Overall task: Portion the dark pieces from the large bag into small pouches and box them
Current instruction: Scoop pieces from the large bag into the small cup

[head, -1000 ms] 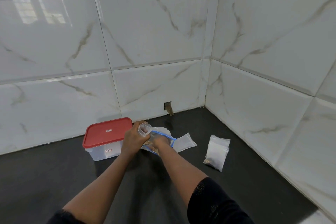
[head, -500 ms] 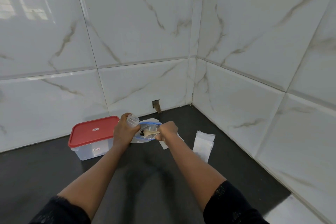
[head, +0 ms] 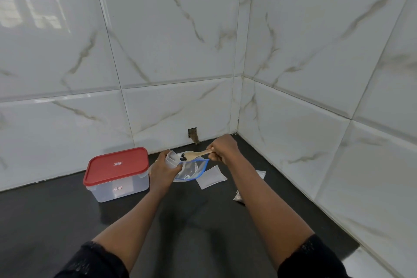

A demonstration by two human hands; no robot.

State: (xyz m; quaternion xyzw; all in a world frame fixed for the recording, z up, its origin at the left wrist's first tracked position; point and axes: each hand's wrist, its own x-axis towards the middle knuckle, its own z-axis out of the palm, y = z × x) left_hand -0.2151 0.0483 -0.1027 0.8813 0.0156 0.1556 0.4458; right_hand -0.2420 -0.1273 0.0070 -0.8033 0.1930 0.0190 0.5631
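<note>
My left hand [head: 163,169] grips a small clear pouch [head: 170,158], held upright above the large bag. My right hand [head: 223,150] pinches the handle of a wooden spoon [head: 194,154]. Dark pieces [head: 183,157] lie at the spoon's tip, right at the pouch's mouth. Below both hands lies the large clear bag with a blue zip edge [head: 193,170] on the black counter. A clear plastic box with a red lid [head: 117,172] stands shut to the left of my left hand.
One flat small pouch [head: 211,179] lies just right of the large bag. More small pouches [head: 259,175] lie behind my right forearm, mostly hidden. Tiled walls meet in a corner close behind, and the black counter [head: 56,221] stretches toward me.
My right hand has drawn the wooden spoon out of the large bag and raised it, carrying dark pieces to the mouth of the small pouch. My left hand stays on the pouch.
</note>
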